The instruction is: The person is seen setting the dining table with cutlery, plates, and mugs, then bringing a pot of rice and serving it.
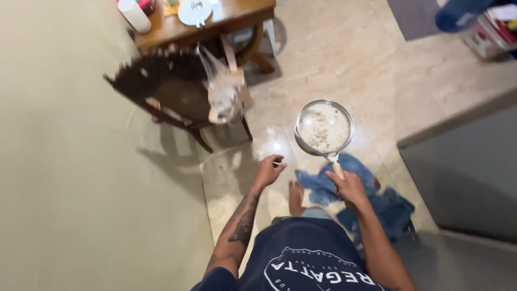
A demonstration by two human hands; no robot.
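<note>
We count one saucepan (324,128), its bowl full of a pale foamy stuff, and one pale handle (337,169) on it. We see two hands: one right hand (350,187) and one left hand (268,170). There is one wooden chair (172,89), one plastic bag (223,89), one wooden surface (237,16), one white plate (194,12), one white cylinder (134,15), and one blue cloth (377,202) on the floor.

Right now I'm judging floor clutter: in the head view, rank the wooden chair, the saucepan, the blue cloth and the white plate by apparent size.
1. wooden chair
2. blue cloth
3. saucepan, though it is held nearer the camera, so unsure
4. white plate
</note>
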